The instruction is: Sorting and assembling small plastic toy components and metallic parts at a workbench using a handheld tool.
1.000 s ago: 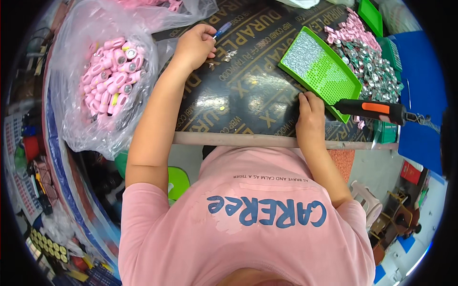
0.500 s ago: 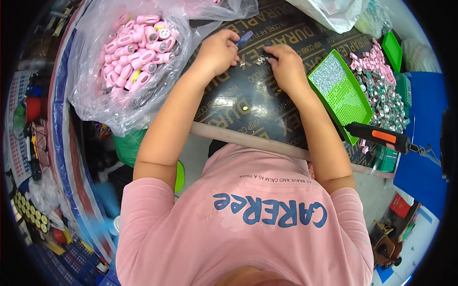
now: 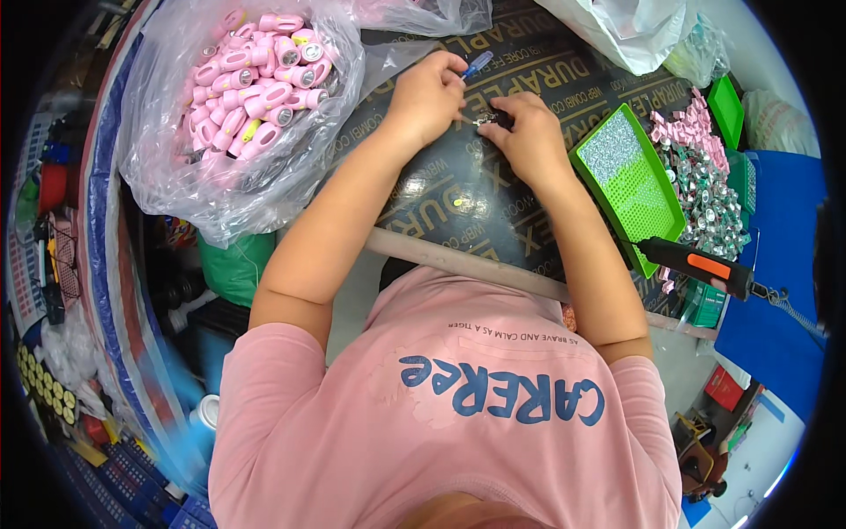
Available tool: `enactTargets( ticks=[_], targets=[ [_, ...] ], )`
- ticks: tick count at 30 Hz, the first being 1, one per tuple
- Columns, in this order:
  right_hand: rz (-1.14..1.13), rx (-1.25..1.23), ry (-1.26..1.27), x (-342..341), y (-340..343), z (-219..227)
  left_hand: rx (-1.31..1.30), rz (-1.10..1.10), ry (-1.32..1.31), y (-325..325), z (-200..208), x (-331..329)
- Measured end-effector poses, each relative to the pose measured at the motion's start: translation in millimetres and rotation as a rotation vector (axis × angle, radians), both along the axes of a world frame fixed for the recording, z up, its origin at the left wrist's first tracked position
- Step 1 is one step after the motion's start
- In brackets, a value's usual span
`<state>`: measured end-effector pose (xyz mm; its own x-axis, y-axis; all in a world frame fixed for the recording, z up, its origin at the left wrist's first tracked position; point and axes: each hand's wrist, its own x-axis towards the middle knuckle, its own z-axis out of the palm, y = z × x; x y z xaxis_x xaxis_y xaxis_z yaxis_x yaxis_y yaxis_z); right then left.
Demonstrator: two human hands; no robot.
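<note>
My left hand [image 3: 429,95] is closed around a small screwdriver [image 3: 478,65] whose clear blue handle sticks out past the knuckles. Its thin shaft seems to emerge low on the fist, towards my right hand. Thumb and forefinger of my right hand [image 3: 529,132] close on a small silvery part [image 3: 485,118] at the tabletop. Fingers partly cover that part, so its exact kind does not show. Nearer to me on the dark printed board [image 3: 423,198] lies a tiny yellow piece [image 3: 457,203].
Pink flashlights [image 3: 264,79] fill a clear plastic bag [image 3: 159,167] at left. On the right, a green perforated tray [image 3: 648,189] holds small silvery pieces, with an orange-and-black tool handle [image 3: 696,263] across its near end. Beyond lie pink pieces [image 3: 692,132] and clear-and-metal parts [image 3: 705,198].
My left hand has shifted right with the screwdriver, closer to my right hand. The right fingers have closed in on the silvery part, and the screwdriver handle now points further up.
</note>
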<state>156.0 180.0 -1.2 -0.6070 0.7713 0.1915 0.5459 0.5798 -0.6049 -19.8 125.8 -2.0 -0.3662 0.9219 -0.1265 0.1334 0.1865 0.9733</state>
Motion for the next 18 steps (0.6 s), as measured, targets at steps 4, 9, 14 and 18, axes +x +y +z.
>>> enactTargets(
  ticks=[4,9,14,18],
  targets=[
    [-0.003,0.058,-0.055,-14.2,-6.9,-3.9,0.128,0.022,0.654,1.9,-18.0,-14.7],
    [0.113,0.068,-0.07,-18.9,1.5,-7.1,0.192,-0.034,0.798,-1.6,-25.7,-11.7],
    [0.192,0.102,-0.129,-20.0,10.2,-4.5,0.199,0.05,0.598,-14.5,-6.5,-6.9],
    [0.197,0.085,-0.171,-24.4,8.4,-1.1,0.064,0.082,-0.175,-37.6,8.1,3.6]
  ],
)
